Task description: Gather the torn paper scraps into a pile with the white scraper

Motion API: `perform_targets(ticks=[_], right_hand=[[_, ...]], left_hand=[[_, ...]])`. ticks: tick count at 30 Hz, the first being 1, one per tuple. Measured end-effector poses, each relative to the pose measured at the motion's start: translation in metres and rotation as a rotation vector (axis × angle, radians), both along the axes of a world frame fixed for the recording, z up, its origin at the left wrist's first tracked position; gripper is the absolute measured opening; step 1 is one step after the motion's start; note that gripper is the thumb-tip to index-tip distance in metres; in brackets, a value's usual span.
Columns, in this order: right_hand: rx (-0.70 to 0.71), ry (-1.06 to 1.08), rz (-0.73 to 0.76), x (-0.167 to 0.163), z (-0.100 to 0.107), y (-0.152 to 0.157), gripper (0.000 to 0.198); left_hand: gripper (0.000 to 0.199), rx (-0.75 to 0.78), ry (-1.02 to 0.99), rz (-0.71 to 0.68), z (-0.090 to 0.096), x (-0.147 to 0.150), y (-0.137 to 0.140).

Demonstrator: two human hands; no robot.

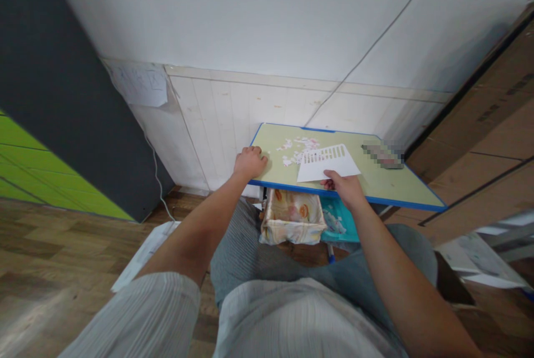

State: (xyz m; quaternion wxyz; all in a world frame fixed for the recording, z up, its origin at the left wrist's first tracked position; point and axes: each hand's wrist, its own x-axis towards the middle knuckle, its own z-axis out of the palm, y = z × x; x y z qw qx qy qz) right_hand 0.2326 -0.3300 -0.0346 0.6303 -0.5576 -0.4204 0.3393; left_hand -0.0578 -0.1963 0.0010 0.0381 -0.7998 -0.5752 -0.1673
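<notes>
My right hand (347,186) pinches the near edge of a white card (311,173) between thumb and fingers. Rows of slots are cut through the card's far part, and it is held tilted above the small table (384,184). Small white and pinkish paper pieces (287,161) lie scattered on the tabletop behind and to the left of the card, which hides some of them. At the table's left front corner, my left hand (250,162) rests palm down with its fingers spread a little. Nothing shows in it.
Under the tabletop stand a cloth-lined basket (292,233) and a teal tray (346,219) with paper scraps. A blurred flat object (384,156) lies at the table's right. A white wall is behind, cardboard boxes (492,124) stand right, a dark cabinet (62,79) left.
</notes>
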Motion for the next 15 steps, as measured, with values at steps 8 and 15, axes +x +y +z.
perform_targets(ticks=[8,15], right_hand=[[0.010,0.049,0.005,-0.0006,0.0039,-0.0053,0.025],[0.057,0.134,-0.066,0.0031,0.0068,0.0010,0.033]], left_hand=[[0.043,0.011,-0.001,0.008,-0.0016,-0.0002,0.0020],[0.042,0.011,0.003,0.002,-0.0016,-0.0004,0.0020]])
